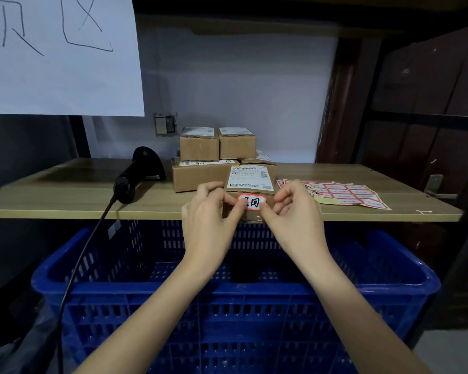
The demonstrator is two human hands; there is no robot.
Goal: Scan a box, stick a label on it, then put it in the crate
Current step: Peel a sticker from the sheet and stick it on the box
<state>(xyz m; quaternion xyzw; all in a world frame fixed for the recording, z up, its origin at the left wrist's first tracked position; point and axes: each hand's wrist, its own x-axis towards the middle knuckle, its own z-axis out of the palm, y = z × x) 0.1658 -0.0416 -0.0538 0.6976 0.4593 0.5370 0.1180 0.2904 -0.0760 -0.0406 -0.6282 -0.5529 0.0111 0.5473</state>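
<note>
A small cardboard box (pixel 250 177) with a white shipping slip on top sits at the front edge of the wooden shelf (pixel 65 201). On its front face is a red-bordered white label (pixel 254 202) with black handwriting. My left hand (pixel 214 211) grips the box's left side, its thumb pressing the label's left end. My right hand (pixel 295 211) touches the label's right end with thumb and fingertips. Under the shelf stands the blue plastic crate (pixel 227 306), its inside dark.
A black barcode scanner (pixel 139 172) lies on the shelf at left, its cable hanging down over the crate's left rim. Several cardboard boxes (pixel 200 157) are stacked behind the one I hold. A sheet of red-bordered labels (pixel 346 194) lies at right. A white paper sign (pixel 60 52) hangs top left.
</note>
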